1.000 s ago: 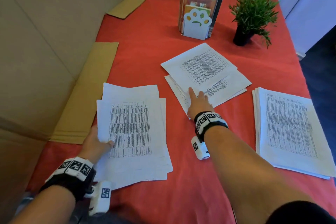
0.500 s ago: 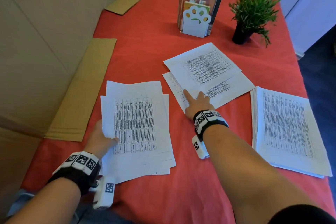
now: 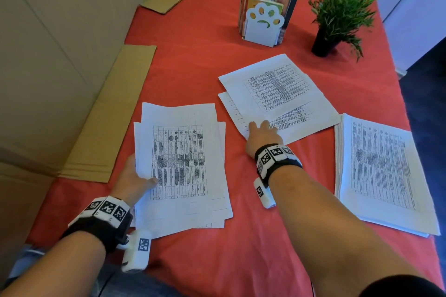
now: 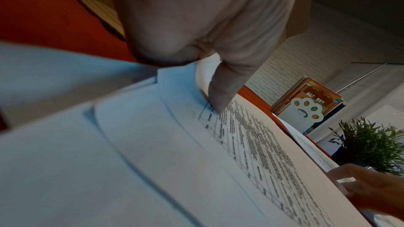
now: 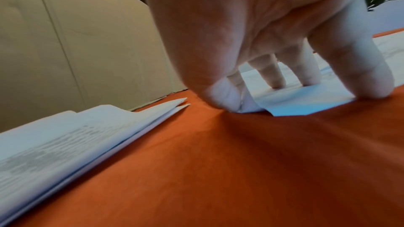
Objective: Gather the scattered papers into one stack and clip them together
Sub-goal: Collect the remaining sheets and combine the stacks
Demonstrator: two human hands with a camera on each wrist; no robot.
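Three lots of printed papers lie on the red cloth. My left hand [image 3: 144, 179] grips the left pile [image 3: 181, 164] at its left edge, thumb [image 4: 220, 96] pressed on the top sheet and fingers hidden beneath. My right hand [image 3: 261, 128] is at the near corner of the fanned middle papers [image 3: 277, 94]. The right wrist view shows my right hand [image 5: 238, 99] pinching that corner [image 5: 301, 104] between thumb and forefinger, with the other fingers resting on the sheet. A neater right stack [image 3: 381, 171] lies untouched beside my right forearm.
At the back stand a book rack with a white paw-shaped bookend [image 3: 264, 24] and a small potted plant [image 3: 337, 17]. Flat cardboard strips [image 3: 108, 123] and a cardboard wall [image 3: 48, 55] border the left. Bare red cloth [image 3: 241, 248] lies near me.
My right hand has drawn back slightly on the middle papers and its thumb has come to their near corner. The left hand keeps its hold on the left pile.
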